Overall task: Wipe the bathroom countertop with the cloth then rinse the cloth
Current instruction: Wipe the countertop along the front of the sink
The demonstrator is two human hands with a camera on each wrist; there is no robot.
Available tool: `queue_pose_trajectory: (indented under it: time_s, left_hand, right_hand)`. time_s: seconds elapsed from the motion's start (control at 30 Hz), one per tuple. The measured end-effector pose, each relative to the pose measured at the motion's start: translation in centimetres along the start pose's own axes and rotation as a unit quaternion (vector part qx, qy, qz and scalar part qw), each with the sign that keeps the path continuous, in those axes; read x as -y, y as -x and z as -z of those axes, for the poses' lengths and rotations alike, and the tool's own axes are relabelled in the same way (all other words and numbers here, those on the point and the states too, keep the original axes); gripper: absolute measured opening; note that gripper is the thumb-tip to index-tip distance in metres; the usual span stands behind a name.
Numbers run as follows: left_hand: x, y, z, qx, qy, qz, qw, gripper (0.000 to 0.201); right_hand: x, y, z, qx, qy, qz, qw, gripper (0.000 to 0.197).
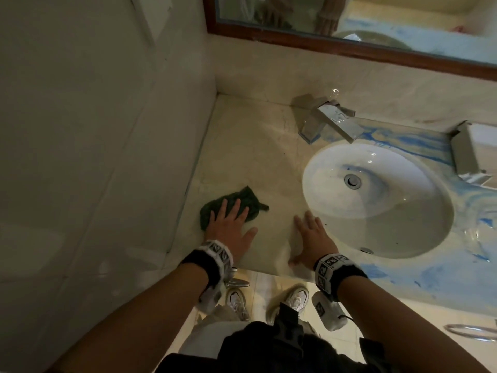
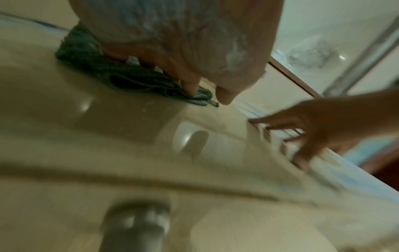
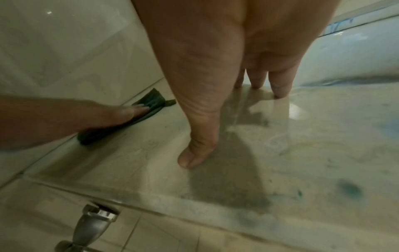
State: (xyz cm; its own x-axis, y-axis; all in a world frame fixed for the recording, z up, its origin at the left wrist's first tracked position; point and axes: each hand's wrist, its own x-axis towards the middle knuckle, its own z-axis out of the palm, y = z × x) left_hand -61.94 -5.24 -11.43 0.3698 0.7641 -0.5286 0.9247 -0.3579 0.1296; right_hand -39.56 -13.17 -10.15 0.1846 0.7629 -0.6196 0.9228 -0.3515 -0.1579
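A dark green cloth (image 1: 243, 204) lies crumpled on the beige stone countertop (image 1: 250, 160), left of the sink (image 1: 376, 200). My left hand (image 1: 228, 220) presses flat on the cloth with straight, spread fingers. In the left wrist view the fingertips (image 2: 190, 88) push down on the cloth (image 2: 86, 56). My right hand (image 1: 309, 234) rests flat on the bare countertop at the sink's left rim, fingers straight and holding nothing. The right wrist view shows its thumb (image 3: 196, 153) on the wet, shiny stone, with the cloth (image 3: 149, 102) and left hand (image 3: 64, 119) off to the left.
A chrome faucet (image 1: 328, 119) stands behind the white basin. Blue smears (image 1: 403, 141) cover the countertop behind and right of the sink. A tiled wall (image 1: 94, 130) bounds the counter on the left. A mirror (image 1: 376, 25) hangs above. A metal box (image 1: 473, 152) sits far right.
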Motion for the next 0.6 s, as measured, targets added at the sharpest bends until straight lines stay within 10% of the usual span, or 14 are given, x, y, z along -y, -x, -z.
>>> queue_pose_trajectory:
  time_s: [0.17,0.43,0.6]
  left_hand:
    - [-1.8,4.0,-2.5,0.002,-0.020,-0.036,0.999,0.069]
    - [-2.0,-5.7,2.8,0.010,-0.014,-0.033,0.999,0.065]
    - [-3.6,-0.7,-0.3,-0.010,-0.018,-0.041,0.999,0.068]
  right_hand:
    - [-0.2,-0.1,-0.1,0.003,-0.005,0.002,1.000,0.129]
    - [-0.1,-0.3,-0.1,0.002,0.000,0.001,1.000,0.130]
    - [-0.2,-0.1,-0.1,0.006,-0.006,-0.001,1.000,0.129]
